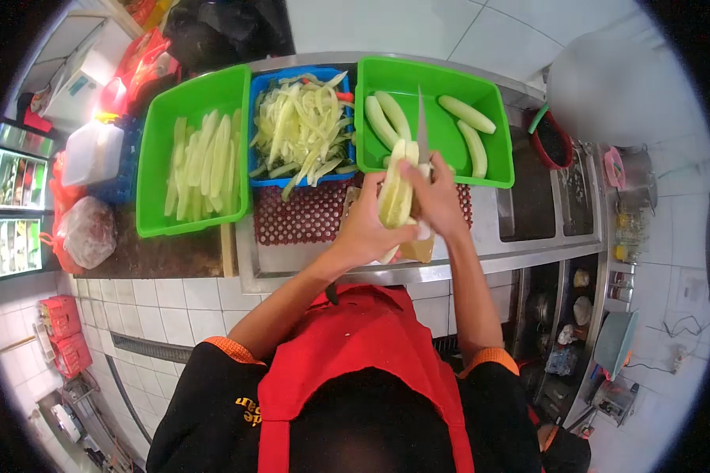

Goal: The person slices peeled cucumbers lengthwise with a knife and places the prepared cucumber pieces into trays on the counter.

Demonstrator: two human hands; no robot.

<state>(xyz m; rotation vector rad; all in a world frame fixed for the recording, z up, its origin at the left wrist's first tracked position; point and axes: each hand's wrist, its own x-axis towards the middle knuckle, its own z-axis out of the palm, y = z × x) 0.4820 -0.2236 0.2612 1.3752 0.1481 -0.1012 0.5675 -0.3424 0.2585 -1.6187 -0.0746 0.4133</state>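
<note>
My left hand [364,229] is closed around a peeled, pale cucumber [394,201] that looks split lengthwise. In my right hand [436,201] is a knife [423,126], its blade pointing away from me, with the fingers also against the cucumber; the handle is mostly hidden. Just beyond my hands, a green tub [493,162] holds several whole peeled cucumbers [381,124]. Left of it, a blue basket [255,118] is heaped with thin peelings and strips [304,118]. Long cucumber spears [205,165] lie in another green tub [158,138] at the far left.
A dark red perforated mat [300,217] lies on the steel counter [481,244] under the basket. Plastic-wrapped food [89,232] and a white container [95,152] sit at the left. At the right are a red bucket [551,146] and counter openings.
</note>
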